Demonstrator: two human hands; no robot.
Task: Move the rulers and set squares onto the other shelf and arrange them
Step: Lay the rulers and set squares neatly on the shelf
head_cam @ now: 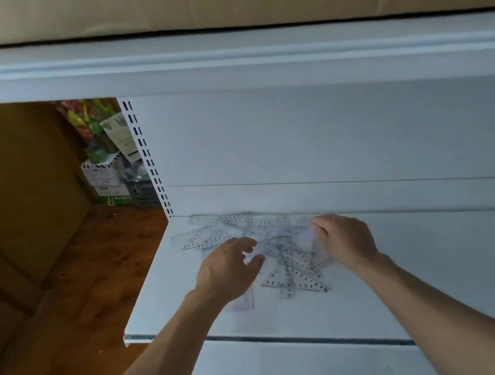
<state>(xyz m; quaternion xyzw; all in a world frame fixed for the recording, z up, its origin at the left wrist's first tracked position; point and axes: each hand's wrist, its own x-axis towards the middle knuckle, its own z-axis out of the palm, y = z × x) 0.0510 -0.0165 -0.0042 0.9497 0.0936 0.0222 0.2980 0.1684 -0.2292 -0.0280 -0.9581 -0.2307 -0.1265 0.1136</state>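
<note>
Left hand (229,269) and right hand (347,237) on clear rulers and set squares (297,274) strewn over white shelf (442,260); both grips too blurred to tell.

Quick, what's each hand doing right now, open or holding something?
Left hand: open, over the rulers.
Right hand: fingers curled on the rulers; grip cannot be told.

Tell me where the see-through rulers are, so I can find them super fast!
Look at the white shelf with the white wall behind it. Near its left back corner, where the left hand and the right hand reach, lies a messy pile of rulers and set squares. Unlike the colourful packets beyond the shelf, they are clear plastic with little black numbers.
</note>
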